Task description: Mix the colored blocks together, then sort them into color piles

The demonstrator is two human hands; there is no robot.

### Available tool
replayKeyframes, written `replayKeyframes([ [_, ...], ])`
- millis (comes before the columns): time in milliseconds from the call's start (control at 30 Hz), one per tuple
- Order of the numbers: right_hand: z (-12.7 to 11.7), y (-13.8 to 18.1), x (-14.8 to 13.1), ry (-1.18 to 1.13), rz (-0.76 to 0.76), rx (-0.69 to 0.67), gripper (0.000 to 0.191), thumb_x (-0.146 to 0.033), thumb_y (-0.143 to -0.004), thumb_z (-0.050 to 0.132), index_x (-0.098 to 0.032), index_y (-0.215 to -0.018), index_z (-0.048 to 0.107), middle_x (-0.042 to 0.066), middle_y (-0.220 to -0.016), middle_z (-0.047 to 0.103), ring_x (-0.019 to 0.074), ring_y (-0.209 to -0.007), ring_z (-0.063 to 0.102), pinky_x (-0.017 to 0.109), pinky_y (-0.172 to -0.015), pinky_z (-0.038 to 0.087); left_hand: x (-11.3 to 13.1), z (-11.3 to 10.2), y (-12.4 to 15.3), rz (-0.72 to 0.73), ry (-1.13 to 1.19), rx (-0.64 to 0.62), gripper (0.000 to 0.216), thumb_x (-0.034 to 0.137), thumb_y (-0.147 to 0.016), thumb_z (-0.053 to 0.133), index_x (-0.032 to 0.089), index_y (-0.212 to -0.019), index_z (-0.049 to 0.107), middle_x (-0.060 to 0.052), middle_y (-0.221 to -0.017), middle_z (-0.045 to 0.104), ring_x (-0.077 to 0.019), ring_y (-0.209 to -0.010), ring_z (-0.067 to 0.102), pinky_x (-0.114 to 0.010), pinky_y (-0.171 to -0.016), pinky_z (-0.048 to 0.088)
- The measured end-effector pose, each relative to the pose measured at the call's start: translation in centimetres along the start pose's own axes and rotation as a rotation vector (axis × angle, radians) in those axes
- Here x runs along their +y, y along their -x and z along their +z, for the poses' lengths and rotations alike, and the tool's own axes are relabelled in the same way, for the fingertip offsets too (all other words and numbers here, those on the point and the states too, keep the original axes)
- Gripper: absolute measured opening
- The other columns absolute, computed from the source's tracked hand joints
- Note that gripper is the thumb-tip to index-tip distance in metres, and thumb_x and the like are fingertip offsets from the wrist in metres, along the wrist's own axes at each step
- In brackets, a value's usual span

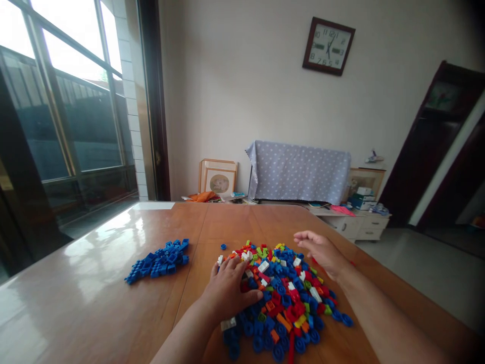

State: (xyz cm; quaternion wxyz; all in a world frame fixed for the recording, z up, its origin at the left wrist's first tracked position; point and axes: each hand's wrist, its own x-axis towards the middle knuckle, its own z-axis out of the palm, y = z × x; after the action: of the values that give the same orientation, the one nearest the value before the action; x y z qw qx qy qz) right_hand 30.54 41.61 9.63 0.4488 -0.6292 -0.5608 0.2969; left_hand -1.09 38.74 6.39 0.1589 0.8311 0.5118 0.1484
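A heap of mixed toy building bricks in blue, red, white, green, orange and yellow lies on the brown wooden table. Across the heap's left side rests my left hand, its fingers spread and its thumb pointing right over the bricks. My right hand hovers at the heap's far right edge, fingers stretched out to the left, with nothing visible in it. To the left, apart from the heap, sits a smaller pile of only blue bricks.
The table has a glossy top. One round blue piece lies just behind the heap. Beyond the table stand a low white cabinet and a cloth-covered object. Glass windows are on the left; a clock hangs on the wall.
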Motion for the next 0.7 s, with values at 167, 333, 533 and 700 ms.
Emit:
replayKeyframes([
  [167, -2.3, -2.4, 3.1, 0.012, 0.079, 0.164, 0.044, -0.038, -0.083, 0.049, -0.018, -0.120, 0.064, 0.015, -0.129, 0.068, 0.0259, -0.120, 0.062, 0.031, -0.082, 0.054, 0.1, 0.2, -0.1, 0.018, -0.004, 0.012, 0.097, 0.084, -0.074, 0.055, 0.031, -0.153, 0.042, -0.012, -0.160, 0.037, -0.0395, -0.150, 0.027, -0.063, -0.122, 0.013],
  [333, -0.2, -3.6, 5.1, 0.076, 0.069, 0.088, 0.046, -0.038, -0.086, 0.049, -0.017, -0.123, 0.066, 0.013, -0.136, 0.065, 0.0256, -0.126, 0.059, 0.037, -0.101, 0.049, 0.3, 0.1, -0.1, 0.035, -0.002, 0.009, 0.096, 0.081, -0.073, 0.060, 0.032, -0.154, 0.040, -0.010, -0.161, 0.037, -0.0385, -0.150, 0.026, -0.061, -0.123, 0.011],
  [533, 3.3, -3.0, 4.8, 0.203, -0.006, -0.114, 0.037, -0.033, -0.085, 0.052, -0.016, -0.110, 0.074, 0.009, -0.117, 0.075, 0.0243, -0.112, 0.067, 0.035, -0.100, 0.048, -0.1, 0.4, -0.3, 0.046, 0.002, 0.004, 0.098, 0.083, -0.073, 0.058, 0.031, -0.155, 0.039, -0.010, -0.162, 0.035, -0.0389, -0.151, 0.025, -0.061, -0.123, 0.010],
  [700, 4.4, -1.3, 2.6, 0.308, -0.093, -0.164, 0.037, -0.025, -0.081, 0.055, -0.019, -0.111, 0.075, 0.007, -0.115, 0.075, 0.0250, -0.111, 0.065, 0.036, -0.101, 0.046, 0.1, 0.2, -0.2, 0.049, -0.004, 0.001, 0.099, 0.083, -0.074, 0.057, 0.029, -0.155, 0.040, -0.010, -0.161, 0.037, -0.0383, -0.150, 0.026, -0.061, -0.123, 0.010],
])
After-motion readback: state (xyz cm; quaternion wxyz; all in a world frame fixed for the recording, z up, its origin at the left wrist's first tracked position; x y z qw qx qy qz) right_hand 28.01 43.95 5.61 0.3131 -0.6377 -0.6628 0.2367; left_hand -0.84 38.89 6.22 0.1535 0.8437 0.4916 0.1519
